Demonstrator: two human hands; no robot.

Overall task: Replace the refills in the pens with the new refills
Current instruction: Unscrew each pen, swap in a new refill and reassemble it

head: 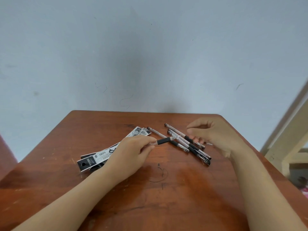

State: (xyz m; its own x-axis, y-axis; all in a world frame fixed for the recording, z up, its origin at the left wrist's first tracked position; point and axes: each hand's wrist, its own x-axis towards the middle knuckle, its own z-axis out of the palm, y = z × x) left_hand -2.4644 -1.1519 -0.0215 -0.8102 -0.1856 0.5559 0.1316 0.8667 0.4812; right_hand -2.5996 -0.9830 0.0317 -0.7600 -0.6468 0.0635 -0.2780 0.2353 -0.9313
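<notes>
just left of the frame's centre, the left hand pinches a pen by its clear barrel between thumb and fingertips, black grip pointing right. the right hand, right of centre, curls loosely over the loose pens; whether it grips one i cannot tell. refill packets lie under the left wrist on the wooden table.

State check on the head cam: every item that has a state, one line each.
left hand: grips the held pen by its clear barrel
right hand: fingers loosely curled over the pen pile; cannot tell if it holds anything
held pen: black-grip end points toward the pile
pen pile: lying crossed on the table
refill packs: flat on the table, partly under the left hand
small metal piece: loose by the right hand
</notes>
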